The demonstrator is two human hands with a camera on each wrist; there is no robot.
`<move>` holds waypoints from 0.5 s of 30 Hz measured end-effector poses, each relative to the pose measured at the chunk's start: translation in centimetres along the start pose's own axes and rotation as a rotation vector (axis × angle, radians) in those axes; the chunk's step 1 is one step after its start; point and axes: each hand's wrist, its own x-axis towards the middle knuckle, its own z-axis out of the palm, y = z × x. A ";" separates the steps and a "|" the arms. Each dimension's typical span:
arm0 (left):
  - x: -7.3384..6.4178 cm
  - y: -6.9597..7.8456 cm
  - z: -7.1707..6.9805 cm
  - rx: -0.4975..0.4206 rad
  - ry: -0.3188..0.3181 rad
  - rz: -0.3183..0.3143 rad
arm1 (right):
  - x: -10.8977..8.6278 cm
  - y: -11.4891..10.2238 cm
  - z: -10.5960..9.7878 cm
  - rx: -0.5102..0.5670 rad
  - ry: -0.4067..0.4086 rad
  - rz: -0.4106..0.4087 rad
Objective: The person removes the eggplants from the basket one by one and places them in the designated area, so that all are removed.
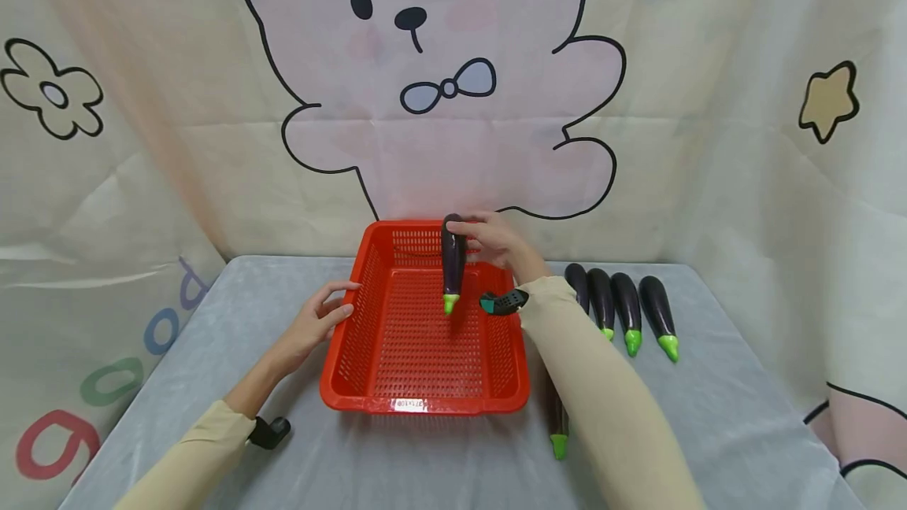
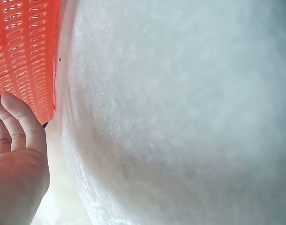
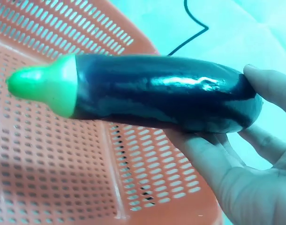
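Observation:
My right hand (image 1: 489, 238) pinches a dark purple eggplant (image 1: 453, 258) by its rounded end, over the far part of a red plastic basket (image 1: 425, 404). The right wrist view shows thumb and fingers on opposite sides of the eggplant (image 3: 157, 91), its bright green stem end (image 3: 44, 86) pointing away from the hand over the perforated basket floor. On the basket's left side my left hand (image 1: 319, 321) touches the rim with its fingertips. In the left wrist view the fingers of the left hand (image 2: 18, 154) extend against the basket's outer wall (image 2: 26, 56).
Several more eggplants (image 1: 655, 309) lie in a row on the grey cloth-covered table (image 1: 737, 423), right of the basket. Another eggplant (image 1: 558, 423) lies nearer, partly hidden by the right sleeve (image 1: 602, 392). Behind the table hangs a printed curtain (image 1: 680, 101).

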 end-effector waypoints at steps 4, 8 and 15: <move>0.1 0.1 0.0 0.002 -0.009 0.011 | -0.9 -1.1 -0.8 -0.004 0.008 -0.014; 0.2 0.1 0.0 0.004 -0.008 0.007 | -1.6 -1.8 -1.7 -0.021 0.017 -0.036; -0.1 0.2 -0.2 0.000 -0.003 0.000 | -3.0 -2.9 -3.0 -0.028 0.024 -0.132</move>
